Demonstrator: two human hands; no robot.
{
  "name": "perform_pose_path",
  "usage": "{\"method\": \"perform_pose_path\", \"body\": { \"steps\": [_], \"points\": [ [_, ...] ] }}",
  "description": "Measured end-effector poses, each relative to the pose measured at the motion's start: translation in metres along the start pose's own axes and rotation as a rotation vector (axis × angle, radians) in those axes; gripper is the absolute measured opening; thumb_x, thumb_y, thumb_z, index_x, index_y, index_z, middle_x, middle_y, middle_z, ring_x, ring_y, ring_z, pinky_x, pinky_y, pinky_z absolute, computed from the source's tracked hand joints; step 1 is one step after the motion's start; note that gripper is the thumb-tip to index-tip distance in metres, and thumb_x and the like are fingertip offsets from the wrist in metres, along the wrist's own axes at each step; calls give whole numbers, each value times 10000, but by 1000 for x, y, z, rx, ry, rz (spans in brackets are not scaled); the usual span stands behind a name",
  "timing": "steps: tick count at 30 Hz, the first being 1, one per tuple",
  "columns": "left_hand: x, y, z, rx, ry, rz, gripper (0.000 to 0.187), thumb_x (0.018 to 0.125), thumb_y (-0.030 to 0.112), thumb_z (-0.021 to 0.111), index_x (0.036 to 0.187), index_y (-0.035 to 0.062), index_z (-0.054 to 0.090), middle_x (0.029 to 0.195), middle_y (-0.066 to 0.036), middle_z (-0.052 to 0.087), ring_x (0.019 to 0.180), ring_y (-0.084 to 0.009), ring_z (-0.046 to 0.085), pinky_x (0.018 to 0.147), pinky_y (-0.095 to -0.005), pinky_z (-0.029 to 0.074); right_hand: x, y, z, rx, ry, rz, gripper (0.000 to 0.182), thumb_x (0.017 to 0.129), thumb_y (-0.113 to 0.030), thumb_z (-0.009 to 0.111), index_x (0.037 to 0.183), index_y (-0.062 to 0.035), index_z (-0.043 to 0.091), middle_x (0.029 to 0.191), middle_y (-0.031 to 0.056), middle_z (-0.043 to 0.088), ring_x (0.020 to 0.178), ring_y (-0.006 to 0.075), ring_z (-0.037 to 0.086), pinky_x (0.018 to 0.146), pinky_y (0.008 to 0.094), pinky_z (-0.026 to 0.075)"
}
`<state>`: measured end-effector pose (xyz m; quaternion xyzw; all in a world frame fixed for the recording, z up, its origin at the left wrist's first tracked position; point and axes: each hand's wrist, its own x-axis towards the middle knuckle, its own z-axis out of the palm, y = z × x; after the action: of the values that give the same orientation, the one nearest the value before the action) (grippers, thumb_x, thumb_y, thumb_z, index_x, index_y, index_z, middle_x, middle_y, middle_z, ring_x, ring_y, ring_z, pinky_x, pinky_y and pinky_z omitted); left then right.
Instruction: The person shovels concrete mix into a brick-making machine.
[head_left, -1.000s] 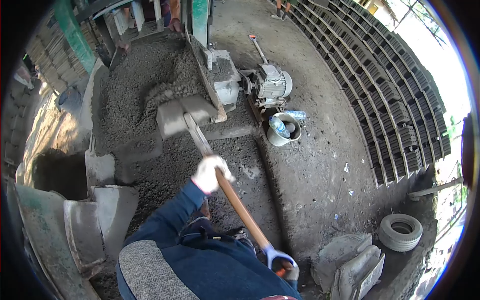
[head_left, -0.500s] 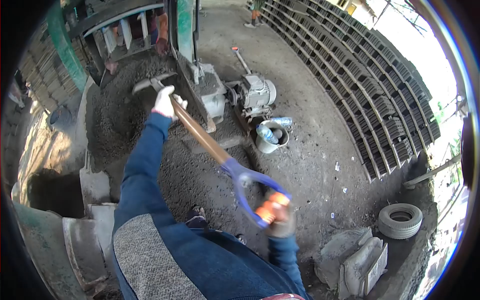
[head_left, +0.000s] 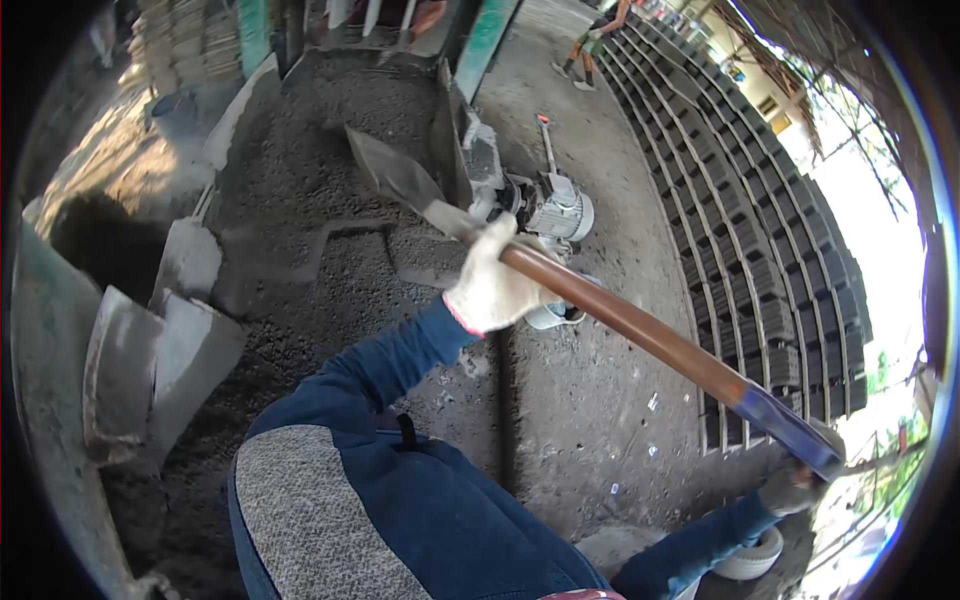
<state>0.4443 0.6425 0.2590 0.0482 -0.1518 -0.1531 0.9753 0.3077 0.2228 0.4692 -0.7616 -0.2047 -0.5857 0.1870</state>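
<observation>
Over a bed of dark gravelly mix [head_left: 300, 170], both gloved hands grip a shovel [head_left: 600, 305]: left hand [head_left: 492, 285] closed on the shaft, right hand [head_left: 795, 485] on the blue handle, blade [head_left: 395, 175] raised empty mid-swing.

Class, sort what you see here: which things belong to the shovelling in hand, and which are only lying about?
In use: wooden-handled steel shovel; white-gloved left hand; grey-gloved right hand; dark grey gravel mix.

Lying about: grey electric motor; white bucket; rows of dark moulded blocks; second shovel.
</observation>
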Motion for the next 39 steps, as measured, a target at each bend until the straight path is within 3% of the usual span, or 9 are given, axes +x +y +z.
{"method": "perform_pose_path", "body": {
  "steps": [8, 12, 14, 21, 28, 31, 32, 35, 39],
  "points": [
    [-53, -1, 7, 59, -172, 104, 776, 963, 658, 424, 1253, -47, 571, 1241, -277, 618, 1097, -403, 630, 943, -550, 494, 173, -125, 127, 1, 206, -545, 349, 949, -335, 621, 951, 12, 651, 860, 92, 649, 737, 229, 639, 682, 352, 527],
    [-49, 110, 5, 50, 185, 401, 889, 841, 850, 379, 967, -1, 606, 1080, -180, 651, 1043, -344, 596, 966, -496, 436, 179, -206, 223, 65, 83, -572, 212, 937, -218, 651, 959, -7, 656, 841, 71, 645, 721, 210, 632, 673, 339, 525],
    [-26, 201, -43, 71, 0, 467, 715, 854, 754, 499, 911, 55, 643, 985, -96, 668, 976, -257, 610, 964, -473, 432, 163, -231, 262, 128, 22, -507, 146, 931, -159, 666, 963, -17, 658, 831, 60, 643, 713, 200, 628, 668, 333, 524],
    [10, 306, -120, -20, 610, 401, 429, 875, 469, 618, 838, 42, 620, 758, -145, 630, 765, -329, 605, 828, -550, 486, 32, -204, 325, 218, -141, 31, 109, 843, -35, 738, 859, -41, 631, 774, 44, 624, 700, 166, 609, 649, 316, 493],
    [65, 371, -198, 79, 678, 498, 252, 897, 290, 657, 803, 95, 528, 673, -67, 528, 613, -254, 558, 819, -527, 519, -134, -147, 387, 471, -181, 595, 191, 866, -175, 763, 864, -18, 653, 846, 52, 666, 769, 151, 640, 712, 321, 509],
    [61, 286, -137, 199, 719, 494, 202, 917, 261, 642, 935, 94, 530, 674, -77, 527, 559, -276, 556, 762, -557, 536, -210, -86, 395, 94, -498, 1058, 135, 858, -113, 761, 927, -24, 686, 932, 73, 713, 796, 181, 649, 718, 355, 523],
    [55, 262, -142, 192, 590, 445, 161, 921, 243, 642, 912, 108, 556, 667, -85, 552, 586, -288, 585, 797, -572, 527, -251, -42, 399, 658, -332, 1439, 110, 835, -121, 760, 880, -58, 682, 828, 64, 678, 696, 198, 622, 643, 349, 498],
    [-4, 151, -99, 348, 305, 323, 145, 927, 179, 630, 844, 68, 585, 710, -104, 623, 666, -294, 619, 876, -533, 515, -339, 31, 337, 720, -467, 1804, 71, 838, -99, 697, 816, -62, 640, 632, 58, 531, 487, 189, 507, 426, 366, 400],
    [-101, 4, -166, 344, -106, 165, 135, 932, 86, 590, 1054, 29, 595, 1084, -148, 624, 1205, -318, 554, 1120, -493, 372, -501, 184, 246, 562, -458, 2201, 93, 869, -143, 672, 791, -112, 631, 608, 53, 523, 458, 221, 492, 421, 390, 403]
  ]
}}
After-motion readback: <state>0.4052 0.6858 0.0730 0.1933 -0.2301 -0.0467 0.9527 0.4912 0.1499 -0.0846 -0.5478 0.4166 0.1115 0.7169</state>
